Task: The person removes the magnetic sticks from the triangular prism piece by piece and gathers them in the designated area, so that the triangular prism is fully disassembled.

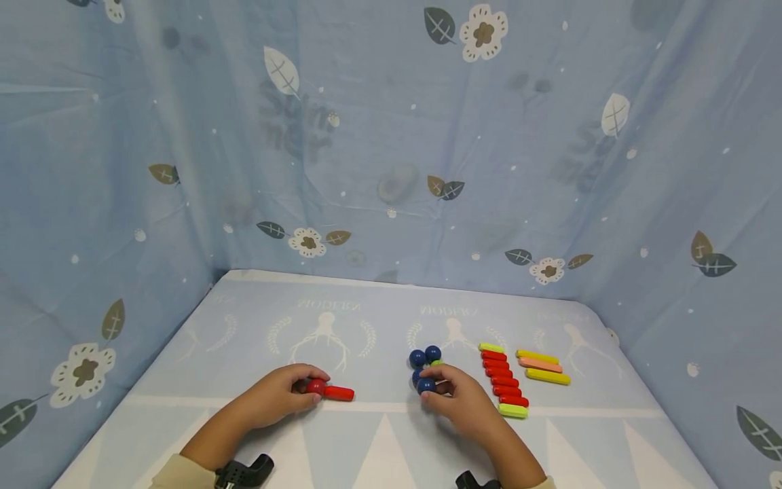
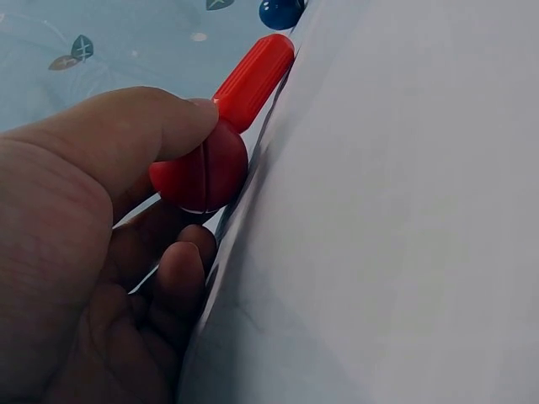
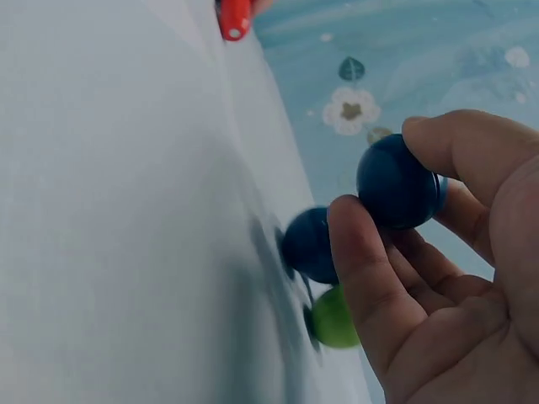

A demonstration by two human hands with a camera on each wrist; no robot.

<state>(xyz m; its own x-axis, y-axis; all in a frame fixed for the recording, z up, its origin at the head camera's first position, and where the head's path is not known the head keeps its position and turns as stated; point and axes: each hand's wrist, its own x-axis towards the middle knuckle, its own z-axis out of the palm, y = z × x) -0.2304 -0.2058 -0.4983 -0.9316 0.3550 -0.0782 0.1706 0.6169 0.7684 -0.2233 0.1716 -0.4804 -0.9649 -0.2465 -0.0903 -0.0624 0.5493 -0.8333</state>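
Observation:
On the left, my left hand (image 1: 282, 396) pinches a red ball (image 2: 205, 168) between thumb and fingers, close over the table. A short ribbed red stick (image 2: 255, 82) extends from the ball, its end meeting it beside the thumb tip. My right hand (image 1: 458, 395) holds a glossy dark blue ball (image 3: 397, 181) between thumb and fingertips, raised a little above the tabletop. Just beyond the right fingers lie other blue balls (image 1: 433, 352) and a green ball (image 3: 335, 320), partly hidden by that hand in the head view.
Right of the right hand runs a column of red sticks (image 1: 501, 382) with a lime-green stick (image 1: 513, 411) at each end. Farther right lie two yellow sticks (image 1: 548, 376) and an orange one (image 1: 540, 365). A blue patterned curtain (image 1: 391, 136) surrounds the table (image 1: 244, 299).

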